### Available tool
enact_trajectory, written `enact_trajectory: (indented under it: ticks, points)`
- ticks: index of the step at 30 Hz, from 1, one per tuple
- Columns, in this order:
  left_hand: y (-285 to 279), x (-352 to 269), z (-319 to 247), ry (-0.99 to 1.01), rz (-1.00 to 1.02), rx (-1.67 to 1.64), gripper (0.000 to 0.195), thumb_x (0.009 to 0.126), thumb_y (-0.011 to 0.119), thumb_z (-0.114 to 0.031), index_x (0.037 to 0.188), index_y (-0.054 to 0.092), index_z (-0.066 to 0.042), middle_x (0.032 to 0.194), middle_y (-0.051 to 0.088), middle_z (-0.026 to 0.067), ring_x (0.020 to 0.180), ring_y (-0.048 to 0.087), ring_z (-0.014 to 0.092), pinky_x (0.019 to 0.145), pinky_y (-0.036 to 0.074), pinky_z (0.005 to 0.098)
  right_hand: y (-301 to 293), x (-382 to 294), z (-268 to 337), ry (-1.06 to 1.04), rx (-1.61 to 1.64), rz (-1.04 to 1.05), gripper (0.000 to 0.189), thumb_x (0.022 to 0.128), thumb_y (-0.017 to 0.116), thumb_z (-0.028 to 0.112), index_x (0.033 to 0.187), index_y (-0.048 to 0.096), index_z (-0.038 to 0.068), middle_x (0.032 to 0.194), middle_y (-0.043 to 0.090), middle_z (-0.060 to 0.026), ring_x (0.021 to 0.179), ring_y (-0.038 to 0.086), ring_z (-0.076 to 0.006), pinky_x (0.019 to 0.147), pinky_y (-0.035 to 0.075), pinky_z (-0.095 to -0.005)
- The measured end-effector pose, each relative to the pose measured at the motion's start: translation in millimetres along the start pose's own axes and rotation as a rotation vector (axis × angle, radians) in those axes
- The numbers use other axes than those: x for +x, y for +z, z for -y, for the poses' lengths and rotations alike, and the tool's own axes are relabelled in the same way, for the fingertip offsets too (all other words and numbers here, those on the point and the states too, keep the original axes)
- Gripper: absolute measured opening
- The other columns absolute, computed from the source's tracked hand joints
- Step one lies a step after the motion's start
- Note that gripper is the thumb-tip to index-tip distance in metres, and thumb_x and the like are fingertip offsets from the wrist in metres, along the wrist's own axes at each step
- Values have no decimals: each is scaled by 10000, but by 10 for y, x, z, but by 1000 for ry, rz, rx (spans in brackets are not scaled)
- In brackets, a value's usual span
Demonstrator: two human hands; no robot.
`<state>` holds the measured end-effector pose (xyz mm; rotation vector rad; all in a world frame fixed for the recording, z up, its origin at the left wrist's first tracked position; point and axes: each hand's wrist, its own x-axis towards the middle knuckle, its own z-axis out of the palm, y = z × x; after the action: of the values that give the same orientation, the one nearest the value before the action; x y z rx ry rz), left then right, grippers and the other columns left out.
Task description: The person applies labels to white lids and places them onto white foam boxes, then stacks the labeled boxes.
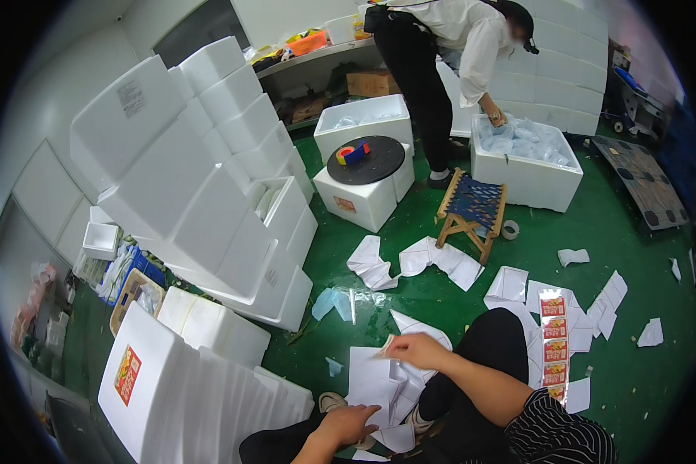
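My right hand (416,351) pinches a small piece of paper or sticker (385,346) between thumb and fingers, above white paper sheets on the floor. Lower down, my left hand (349,426) rests with its fingers spread on the edge of a white paper sheet (366,371) between my feet. To the right, a strip of red printed stickers (555,348) lies over crumpled white backing paper (501,285). At the left stands a row of white foam lids (197,406), the nearest bearing a red printed sticker (127,376).
Tall stacks of white foam boxes (209,203) rise at the left. Ahead are a folding stool (472,203), a tape roll (510,229) and a foam box with a black disc (366,160) and tape dispenser (352,153). A person (417,64) bends over a box of clear bags (522,142).
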<state>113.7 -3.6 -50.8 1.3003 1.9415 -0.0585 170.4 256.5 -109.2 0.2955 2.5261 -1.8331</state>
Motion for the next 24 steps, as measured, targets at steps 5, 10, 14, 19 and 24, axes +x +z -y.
enact_trajectory:
  ticks: [5,10,14,19,24]
  points:
    - [99,-4,55,6,-33,-7,549,892,617,-396,1375,502,-162,1157,650,180,1060,622,377,903,491,454,148,-182,186,-109,-602,476,212,877,570,291,950,715,155,856,709,-78,835,679,-289,732,522,-441]
    - [92,-77,47,-23,-21,31,543,901,608,-401,1373,496,-157,1162,649,157,1052,626,361,888,499,452,131,-173,246,-22,-619,536,234,898,545,290,979,699,134,872,708,-101,817,679,-293,736,521,-430]
    - [142,-53,85,2,-23,34,540,908,600,-398,1379,488,-158,1156,652,147,1047,627,354,878,502,451,161,-172,79,-98,-663,507,235,895,546,284,978,692,119,856,702,-118,814,675,-317,726,519,-439]
    - [142,-105,120,6,-10,14,539,913,592,-392,1384,481,-155,1150,653,158,1047,625,368,883,500,458,198,-177,162,-125,-686,556,233,890,556,283,993,682,117,864,699,-128,826,668,-338,732,512,-461]
    - [86,-98,163,4,-12,24,550,905,597,-398,1383,480,-151,1168,648,166,1052,624,376,894,499,455,183,-119,67,-170,-558,492,237,882,549,279,994,669,107,866,693,-132,832,667,-344,737,507,-474]
